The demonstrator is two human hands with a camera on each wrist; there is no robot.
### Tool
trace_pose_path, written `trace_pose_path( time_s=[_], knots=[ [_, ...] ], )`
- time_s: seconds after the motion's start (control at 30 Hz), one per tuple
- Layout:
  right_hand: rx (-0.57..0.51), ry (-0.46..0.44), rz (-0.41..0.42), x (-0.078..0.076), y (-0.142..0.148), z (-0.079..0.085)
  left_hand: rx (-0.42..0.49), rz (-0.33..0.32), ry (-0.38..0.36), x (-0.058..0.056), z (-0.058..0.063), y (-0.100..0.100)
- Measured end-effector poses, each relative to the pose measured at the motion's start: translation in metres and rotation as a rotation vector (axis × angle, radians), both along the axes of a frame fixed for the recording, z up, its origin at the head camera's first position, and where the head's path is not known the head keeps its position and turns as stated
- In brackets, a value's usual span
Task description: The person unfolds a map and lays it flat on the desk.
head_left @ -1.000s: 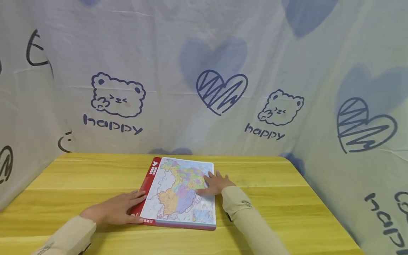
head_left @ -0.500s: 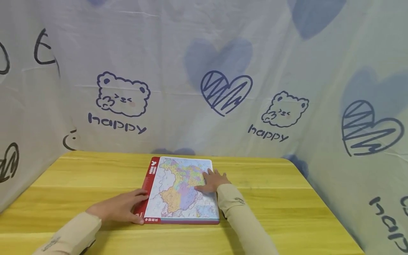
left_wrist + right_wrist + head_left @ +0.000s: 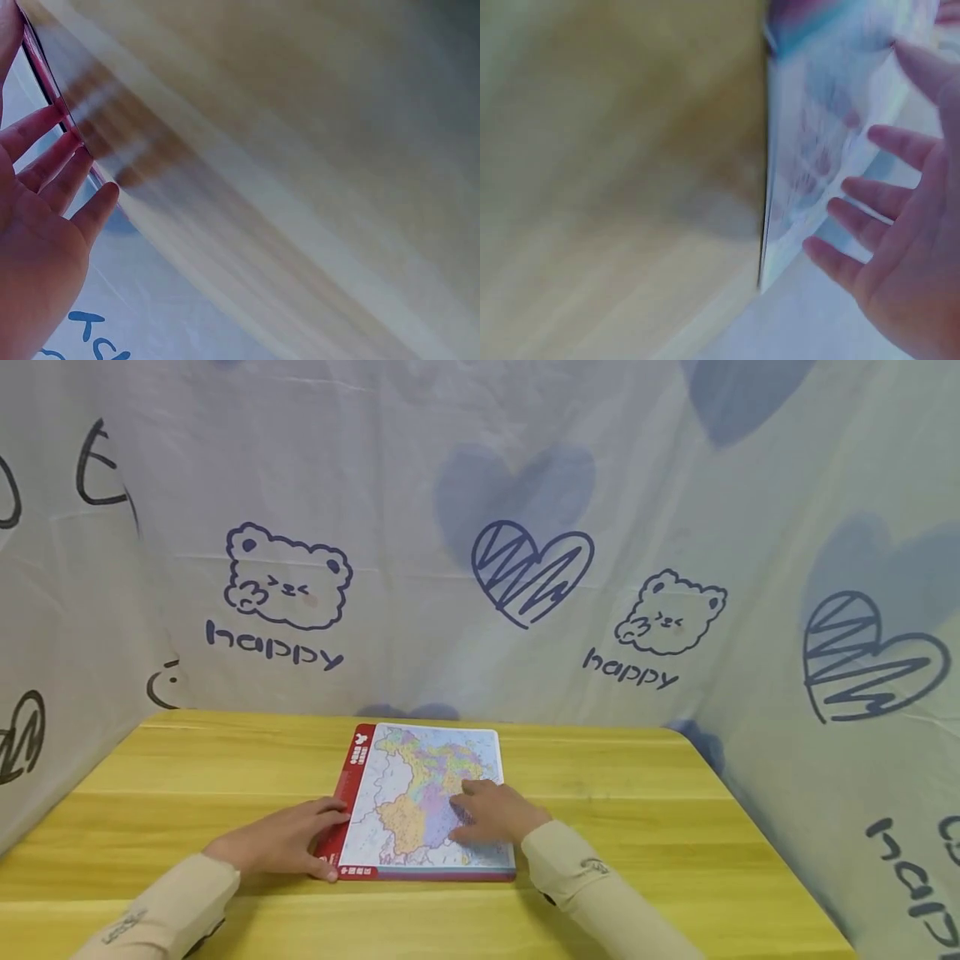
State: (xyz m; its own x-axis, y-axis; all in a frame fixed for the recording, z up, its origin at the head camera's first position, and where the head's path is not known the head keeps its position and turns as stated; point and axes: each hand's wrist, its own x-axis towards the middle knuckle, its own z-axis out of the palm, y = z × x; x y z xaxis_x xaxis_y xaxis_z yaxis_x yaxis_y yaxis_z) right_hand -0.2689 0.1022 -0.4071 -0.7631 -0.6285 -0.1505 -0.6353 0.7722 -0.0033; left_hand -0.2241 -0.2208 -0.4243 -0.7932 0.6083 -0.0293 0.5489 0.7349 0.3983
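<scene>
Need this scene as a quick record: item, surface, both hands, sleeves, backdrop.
item: flat rectangular multicolour printed map with red left margin, lying flat
surface: yellow wood-grain table
left hand: touching the map's red margin
right hand: over the map's lower right part; contact unclear
sleeves: beige, long
backdrop: white cloth, blue hearts, bears, "happy" lettering

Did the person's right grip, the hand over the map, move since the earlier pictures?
Yes. In the head view, the right grip has moved farther from the back edge of the yellow table, toward the person.
</scene>
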Motion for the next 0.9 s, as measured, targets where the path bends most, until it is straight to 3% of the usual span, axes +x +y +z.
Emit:
trace_pose_path(
  time_s=[0.17, 0.33, 0.6, 0.9],
  knots=[
    [-0.009, -0.006, 0.150, 0.027, 0.005, -0.003, -0.023, 0.021, -0.018, 0.000, 0.003, 0.000],
    [0.040, 0.091, 0.264, 0.042, 0.008, -0.010, -0.045, 0.032, -0.008, 0.001, 0.004, -0.002],
    [0.129, 0.196, 0.275, 0.041, 0.010, -0.014, -0.045, 0.050, -0.033, 0.002, 0.000, -0.002],
    [0.104, 0.245, 0.335, 0.035, 0.016, -0.018, -0.052, 0.065, -0.051, 0.004, 0.001, 0.002]
  ],
)
